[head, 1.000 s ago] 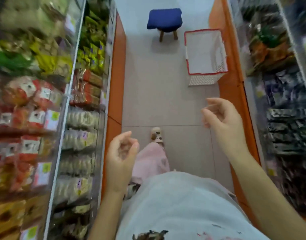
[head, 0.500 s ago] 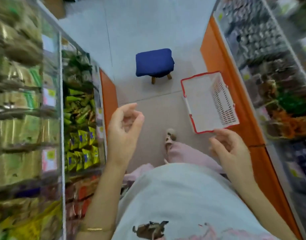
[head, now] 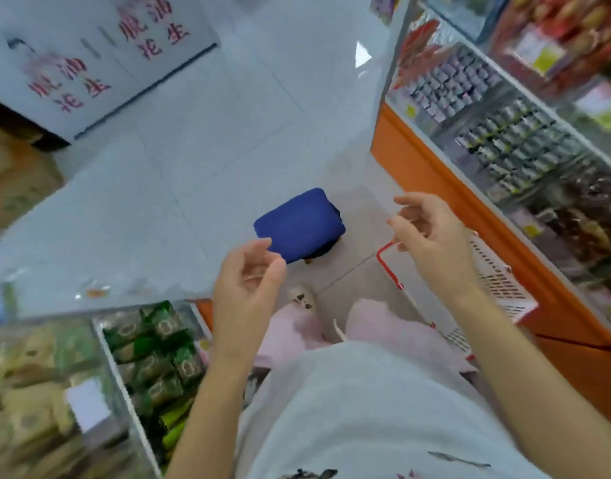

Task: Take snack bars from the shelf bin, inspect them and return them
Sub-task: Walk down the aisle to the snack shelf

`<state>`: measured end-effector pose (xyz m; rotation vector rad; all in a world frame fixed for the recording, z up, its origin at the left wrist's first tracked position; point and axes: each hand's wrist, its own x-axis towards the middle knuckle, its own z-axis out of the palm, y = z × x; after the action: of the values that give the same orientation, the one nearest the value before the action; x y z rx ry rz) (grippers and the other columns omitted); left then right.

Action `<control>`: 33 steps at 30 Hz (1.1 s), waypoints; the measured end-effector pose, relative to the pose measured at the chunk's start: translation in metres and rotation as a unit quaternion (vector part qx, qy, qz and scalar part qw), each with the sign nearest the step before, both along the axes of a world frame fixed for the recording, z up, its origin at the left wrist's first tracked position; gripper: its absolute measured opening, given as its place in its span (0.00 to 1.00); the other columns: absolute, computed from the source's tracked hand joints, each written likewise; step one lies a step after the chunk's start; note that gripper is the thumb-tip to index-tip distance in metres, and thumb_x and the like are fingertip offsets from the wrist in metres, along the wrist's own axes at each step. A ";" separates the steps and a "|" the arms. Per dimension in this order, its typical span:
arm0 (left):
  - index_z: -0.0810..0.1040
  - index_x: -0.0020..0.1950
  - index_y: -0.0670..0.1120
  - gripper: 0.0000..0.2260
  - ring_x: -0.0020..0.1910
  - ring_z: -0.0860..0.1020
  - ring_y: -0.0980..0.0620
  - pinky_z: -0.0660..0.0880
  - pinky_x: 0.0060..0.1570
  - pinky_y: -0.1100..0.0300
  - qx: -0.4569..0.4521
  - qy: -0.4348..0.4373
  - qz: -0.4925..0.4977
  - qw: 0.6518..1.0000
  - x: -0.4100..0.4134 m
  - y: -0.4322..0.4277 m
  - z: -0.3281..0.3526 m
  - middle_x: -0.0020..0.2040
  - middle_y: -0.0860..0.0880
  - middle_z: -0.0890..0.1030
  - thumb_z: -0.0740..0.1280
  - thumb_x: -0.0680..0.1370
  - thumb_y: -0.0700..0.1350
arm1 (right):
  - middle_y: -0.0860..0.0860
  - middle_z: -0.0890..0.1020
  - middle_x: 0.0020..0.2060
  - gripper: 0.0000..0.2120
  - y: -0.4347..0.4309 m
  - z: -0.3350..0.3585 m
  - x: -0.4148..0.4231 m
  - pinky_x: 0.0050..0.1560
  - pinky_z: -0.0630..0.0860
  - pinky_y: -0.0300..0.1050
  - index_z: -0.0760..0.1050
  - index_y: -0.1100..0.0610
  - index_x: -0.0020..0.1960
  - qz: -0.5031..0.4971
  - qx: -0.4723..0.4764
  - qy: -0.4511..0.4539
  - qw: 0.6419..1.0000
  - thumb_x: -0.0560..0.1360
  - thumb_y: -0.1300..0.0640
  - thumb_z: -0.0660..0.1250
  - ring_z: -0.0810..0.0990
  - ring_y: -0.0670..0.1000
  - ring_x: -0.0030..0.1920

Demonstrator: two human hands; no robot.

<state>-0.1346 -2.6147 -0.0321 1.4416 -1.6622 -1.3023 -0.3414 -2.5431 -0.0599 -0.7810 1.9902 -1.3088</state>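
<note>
Shop aisle, blurred red Chinese lettering [head: 148, 32] behind — left hand [head: 245, 285] and right hand [head: 432, 236] loosely curled, empty.

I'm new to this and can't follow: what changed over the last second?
The person walked forward: the blue stool and the white basket, far ahead before, now lie close to the shoe. Nothing was taken or let go. The left hand and right hand stay raised, loosely curled and empty.
</note>
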 end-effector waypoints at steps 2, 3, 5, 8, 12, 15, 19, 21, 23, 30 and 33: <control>0.78 0.52 0.53 0.10 0.43 0.78 0.62 0.71 0.42 0.74 0.013 -0.012 -0.070 0.997 -0.025 -0.055 0.005 0.43 0.57 0.80 0.68 0.75 0.40 | 0.43 0.77 0.44 0.11 -0.010 -0.008 -0.002 0.47 0.78 0.53 0.74 0.49 0.55 -0.063 0.028 -0.026 0.997 0.75 0.60 0.65 0.79 0.53 0.45; 0.78 0.51 0.55 0.10 0.43 0.78 0.62 0.71 0.42 0.74 0.019 -0.016 -0.105 0.994 -0.040 -0.078 0.007 0.43 0.58 0.80 0.68 0.75 0.40 | 0.42 0.77 0.43 0.11 -0.011 -0.011 -0.003 0.46 0.78 0.51 0.74 0.47 0.54 -0.097 0.038 -0.038 0.994 0.75 0.60 0.65 0.79 0.52 0.44; 0.77 0.49 0.58 0.10 0.43 0.78 0.61 0.72 0.42 0.72 0.027 -0.024 -0.177 0.984 -0.073 -0.116 0.010 0.43 0.61 0.80 0.69 0.74 0.43 | 0.42 0.78 0.42 0.13 -0.006 -0.016 -0.003 0.44 0.77 0.48 0.74 0.42 0.50 -0.174 0.050 -0.055 0.982 0.75 0.60 0.66 0.80 0.52 0.42; 0.77 0.49 0.60 0.11 0.44 0.79 0.60 0.73 0.43 0.70 0.037 -0.028 -0.263 0.964 -0.129 -0.164 0.007 0.43 0.60 0.80 0.67 0.72 0.44 | 0.45 0.79 0.41 0.16 -0.007 -0.028 -0.006 0.46 0.78 0.51 0.73 0.41 0.47 -0.291 0.065 -0.078 0.951 0.74 0.63 0.66 0.80 0.57 0.43; 0.77 0.50 0.57 0.13 0.43 0.80 0.58 0.74 0.43 0.70 0.029 -0.029 -0.316 0.948 -0.203 -0.214 -0.003 0.43 0.56 0.81 0.67 0.74 0.39 | 0.48 0.78 0.40 0.13 -0.040 -0.038 -0.044 0.48 0.77 0.60 0.74 0.47 0.49 -0.369 0.081 -0.094 0.921 0.74 0.66 0.66 0.79 0.62 0.44; 0.77 0.50 0.56 0.12 0.41 0.80 0.59 0.73 0.41 0.72 0.026 -0.018 -0.334 0.942 -0.250 -0.241 -0.011 0.43 0.55 0.82 0.68 0.74 0.38 | 0.46 0.79 0.44 0.10 -0.081 -0.039 -0.095 0.47 0.78 0.51 0.73 0.45 0.51 -0.354 0.072 -0.081 0.929 0.75 0.60 0.65 0.80 0.56 0.45; 0.77 0.50 0.56 0.12 0.40 0.78 0.62 0.72 0.40 0.74 0.020 -0.020 -0.399 0.916 -0.302 -0.275 -0.036 0.42 0.62 0.81 0.68 0.74 0.39 | 0.45 0.78 0.45 0.09 -0.143 -0.054 -0.164 0.46 0.77 0.47 0.73 0.50 0.56 -0.334 0.063 -0.034 0.940 0.76 0.59 0.64 0.79 0.51 0.45; 0.76 0.50 0.57 0.13 0.40 0.78 0.63 0.71 0.39 0.75 0.007 -0.025 -0.435 0.900 -0.325 -0.294 -0.052 0.41 0.64 0.80 0.68 0.74 0.39 | 0.46 0.78 0.44 0.11 -0.172 -0.069 -0.191 0.45 0.77 0.46 0.73 0.54 0.58 -0.326 0.070 -0.021 0.943 0.76 0.60 0.63 0.79 0.51 0.45; 0.75 0.49 0.58 0.13 0.39 0.78 0.64 0.70 0.39 0.75 -0.003 -0.027 -0.470 0.882 -0.352 -0.315 -0.077 0.40 0.62 0.81 0.69 0.74 0.39 | 0.47 0.78 0.43 0.12 -0.197 -0.092 -0.213 0.44 0.77 0.46 0.73 0.57 0.59 -0.328 0.078 -0.019 0.941 0.76 0.59 0.63 0.79 0.50 0.44; 0.77 0.57 0.48 0.12 0.46 0.76 0.60 0.76 0.45 0.65 -0.148 -0.044 -0.590 0.792 -0.473 -0.386 -0.244 0.50 0.53 0.76 0.70 0.74 0.43 | 0.48 0.80 0.48 0.13 -0.272 -0.241 -0.290 0.47 0.75 0.39 0.74 0.56 0.60 -0.334 0.095 0.090 0.934 0.77 0.55 0.63 0.77 0.44 0.46; 0.77 0.60 0.46 0.15 0.57 0.73 0.46 0.74 0.56 0.47 -0.256 -0.018 -0.608 0.751 -0.515 -0.404 -0.317 0.55 0.52 0.72 0.70 0.74 0.44 | 0.47 0.80 0.47 0.11 -0.289 -0.305 -0.321 0.47 0.77 0.44 0.76 0.55 0.59 -0.351 0.076 0.177 0.916 0.77 0.56 0.63 0.78 0.45 0.45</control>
<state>-0.6492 -3.0185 -0.3492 -0.1164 -2.8254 -1.1370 -0.6626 -2.8322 -0.3645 -0.2206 2.7877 -1.4254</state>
